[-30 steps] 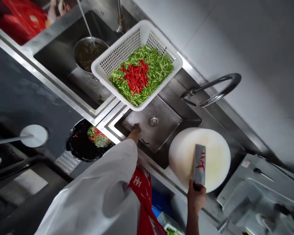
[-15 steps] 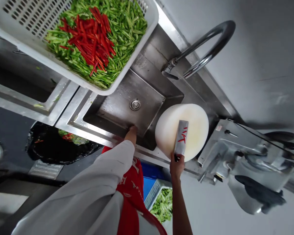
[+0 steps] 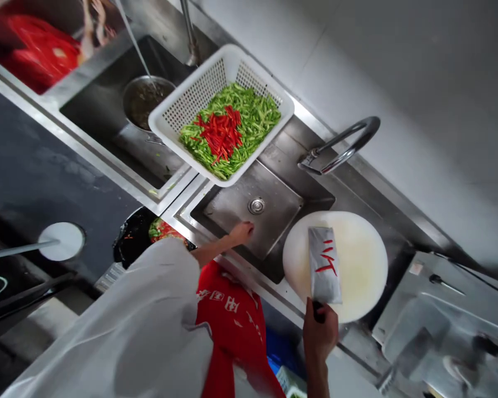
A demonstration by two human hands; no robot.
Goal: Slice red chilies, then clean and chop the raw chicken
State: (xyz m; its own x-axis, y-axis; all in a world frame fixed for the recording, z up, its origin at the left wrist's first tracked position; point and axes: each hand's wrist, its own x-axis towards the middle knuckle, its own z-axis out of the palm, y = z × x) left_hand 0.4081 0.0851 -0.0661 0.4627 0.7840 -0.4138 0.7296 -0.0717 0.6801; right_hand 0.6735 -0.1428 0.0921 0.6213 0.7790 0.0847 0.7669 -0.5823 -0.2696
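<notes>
My right hand [image 3: 321, 329] grips the dark handle of a cleaver [image 3: 324, 265] with red marks on its wide blade. The blade lies over a thick, round white cutting board [image 3: 363, 260] at the sink's right. My left hand [image 3: 241, 232] is over the near part of the steel sink [image 3: 274, 193], with its fingers curled in; whether anything is inside them is too small to tell. Beyond it, a white perforated basket [image 3: 191, 110] holds green strips [image 3: 253, 113] with red strips [image 3: 222, 132] heaped on top.
A curved faucet [image 3: 348, 143] rises behind the sink. In the left sink, water runs into a metal pot [image 3: 128, 105]. Farther left lies a red bag [image 3: 45, 50]. A black-lined bin [image 3: 133, 237] stands below the counter edge. Steel equipment [image 3: 440, 304] is at the right.
The view has shifted, showing more of the left sinks. My left hand has risen from the sink's near wall. The cleaver remains over the board in my right hand.
</notes>
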